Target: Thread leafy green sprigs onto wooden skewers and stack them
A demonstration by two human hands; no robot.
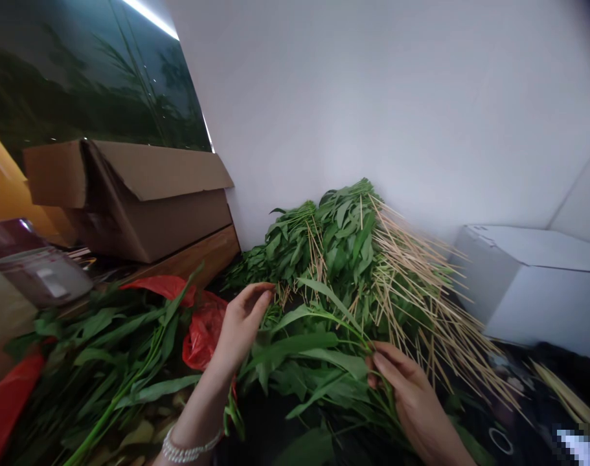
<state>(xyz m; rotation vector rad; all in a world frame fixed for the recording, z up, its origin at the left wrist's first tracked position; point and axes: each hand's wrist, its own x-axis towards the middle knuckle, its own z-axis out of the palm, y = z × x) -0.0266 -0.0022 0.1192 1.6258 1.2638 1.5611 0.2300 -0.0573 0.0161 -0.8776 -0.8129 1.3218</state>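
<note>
My right hand (404, 382) pinches the green stem of a leafy sprig (343, 362), whose long narrow leaves spread leftward. Left of it, my left hand (243, 320) is raised with thumb and fingers drawn together; what they hold, if anything, is too small to make out. A beaded bracelet (190, 450) circles the left wrist. Just beyond my hands rises a pile of leafy bundles (346, 226) with many thin wooden sticks (421, 265) poking out to the right. More loose leafy stems (105, 349) lie at the lower left.
Red plastic (204, 330) lies beside my left forearm. An open cardboard box (163, 217) stands at the back left, near a clear container (45, 275). At the right is a white box (542, 285). A pale wall (348, 97) rises behind the pile.
</note>
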